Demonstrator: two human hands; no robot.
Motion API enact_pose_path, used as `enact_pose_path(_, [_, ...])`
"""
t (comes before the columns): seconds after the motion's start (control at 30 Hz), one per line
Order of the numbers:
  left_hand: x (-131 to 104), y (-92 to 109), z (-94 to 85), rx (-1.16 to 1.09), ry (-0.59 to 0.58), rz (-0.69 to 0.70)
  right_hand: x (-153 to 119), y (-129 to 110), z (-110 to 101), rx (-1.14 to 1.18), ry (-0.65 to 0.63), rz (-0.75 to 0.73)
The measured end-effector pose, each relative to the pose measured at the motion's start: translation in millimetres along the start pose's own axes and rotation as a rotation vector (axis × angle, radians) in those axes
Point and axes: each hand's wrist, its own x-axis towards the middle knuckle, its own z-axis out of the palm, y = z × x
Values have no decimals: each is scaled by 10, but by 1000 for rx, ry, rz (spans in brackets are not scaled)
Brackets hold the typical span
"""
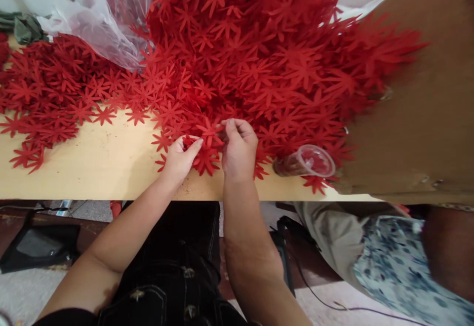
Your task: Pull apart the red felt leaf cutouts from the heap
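Observation:
Red artificial leaves, each cut with several narrow pointed lobes, lie in a deep heap across the table. At the heap's front edge, my left hand is closed in a pinch on a red leaf, thumb towards the right. Beside it, my right hand has thumb and forefinger pressed together at the edge of the leaves. What sits between those fingertips is too small to make out. Another red leaf shows between the two hands.
A clear plastic cup lies tipped on its side right of my hands. A brown cardboard sheet borders the heap on the right. A clear plastic bag rests behind the leaves. Another person in a patterned garment sits at the right.

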Motion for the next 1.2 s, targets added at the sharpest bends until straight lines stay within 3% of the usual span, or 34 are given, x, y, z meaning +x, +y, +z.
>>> enact_pose_path(0.1, [1, 1, 7, -23, 25, -43, 9, -44, -50, -6, -30, 10])
enact_pose_path(0.3, [15, -2, 13, -53, -18, 29, -73, -101, 31, -84, -322, 47])
enact_pose_path(0.37, [11, -3, 7, -30, -26, 63, -88, -102, 64, -90, -308, 51])
enact_pose_path(0.53, [-12, 9, 0, 55, -46, 49, -6, -56, 6, -24, -81, 43])
enact_pose_path(0.77, [-21, 45, 24, -68, 72, -20, 53, 30, -124, -141, 31, 136])
enact_pose_path(0.83, [-18, 53, 28, -114, 81, -32, -31, 13, -117, -188, -30, 117])
enact_pose_path(1.0, [-16, 65, 25, -131, 59, -42, -223, -54, -83, -235, -405, 132])
enact_pose_path(1.1, [-22, 64, 17, -119, 48, -52, -222, -51, -79, -191, -370, 128])
enact_pose_path(1.2, [-28, 61, 11, -122, 21, -49, -163, -23, -87, -107, -218, 81])
